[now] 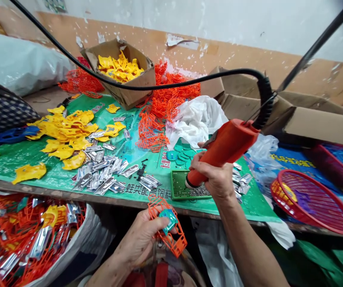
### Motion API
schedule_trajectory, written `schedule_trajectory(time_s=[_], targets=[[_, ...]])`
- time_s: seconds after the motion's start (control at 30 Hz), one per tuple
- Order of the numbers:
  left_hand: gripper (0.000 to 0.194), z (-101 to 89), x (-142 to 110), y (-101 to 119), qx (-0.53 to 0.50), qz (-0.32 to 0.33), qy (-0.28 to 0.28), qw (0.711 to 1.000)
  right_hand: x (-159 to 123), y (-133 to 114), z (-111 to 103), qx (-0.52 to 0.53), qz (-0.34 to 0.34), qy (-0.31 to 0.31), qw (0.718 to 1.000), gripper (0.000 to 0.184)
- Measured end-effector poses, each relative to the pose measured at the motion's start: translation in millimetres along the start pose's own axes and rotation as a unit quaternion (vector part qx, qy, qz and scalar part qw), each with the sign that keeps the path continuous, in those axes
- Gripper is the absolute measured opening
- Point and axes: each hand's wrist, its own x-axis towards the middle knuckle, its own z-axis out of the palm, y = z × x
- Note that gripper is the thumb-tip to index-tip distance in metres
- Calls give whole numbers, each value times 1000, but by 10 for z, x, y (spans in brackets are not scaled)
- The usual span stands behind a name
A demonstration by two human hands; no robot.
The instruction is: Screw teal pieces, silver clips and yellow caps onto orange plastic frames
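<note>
My left hand (143, 235) holds an orange plastic lattice frame (179, 245) below the table's front edge. A teal plastic piece (169, 220) lies on that frame under my thumb. My right hand (216, 175) is wrapped round a red electric screwdriver (226, 147) with a black cable at its top. The screwdriver slants down, its lower end over a green tray (179, 195) of small metal screws; its tip is hidden. Behind the tray lie several flat teal pieces (185, 155).
Silver metallic pieces (99, 175) and yellow plastic parts (69, 127) lie on the left. A cardboard box (141, 85) of yellow parts and orange frames (162, 99) stand behind. A filled white sack (92, 227) is lower left, a red basket (323, 223) right. A cable (159, 85) crosses above.
</note>
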Motion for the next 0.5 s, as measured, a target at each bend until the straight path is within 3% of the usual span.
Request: schedule_trajectory(time_s=[0.23, 0.5], targets=[[23, 3, -3, 4, 1, 7, 4, 1000, -37, -22, 27, 14, -2, 15, 1000, 15], [19, -15, 24, -25, -10, 21, 11, 1000, -84, -21, 73, 16, -54, 39, 998, 16]])
